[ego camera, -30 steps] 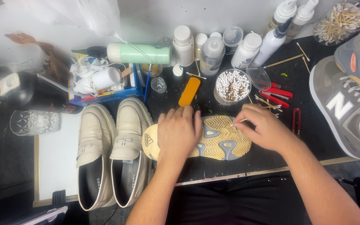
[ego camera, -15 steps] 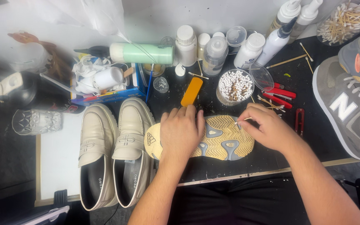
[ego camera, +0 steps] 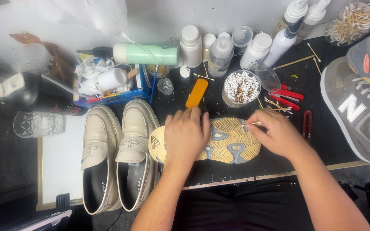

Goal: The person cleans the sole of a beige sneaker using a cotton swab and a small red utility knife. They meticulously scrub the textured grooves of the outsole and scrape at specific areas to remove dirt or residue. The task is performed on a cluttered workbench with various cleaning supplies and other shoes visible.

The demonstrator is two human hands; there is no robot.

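Upturned tan rubber shoe sole (ego camera: 230, 141) lies under my flat, open-fingered left hand (ego camera: 186, 136); my right hand (ego camera: 277, 133) pinches a thin wooden cotton swab (ego camera: 250, 124).

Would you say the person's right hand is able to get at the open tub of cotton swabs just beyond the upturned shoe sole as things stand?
Probably yes. The right hand sits close to the tub of cotton swabs, whose top is open, and nothing tall stands between them. It does pinch a thin stick, so its fingertips are occupied.
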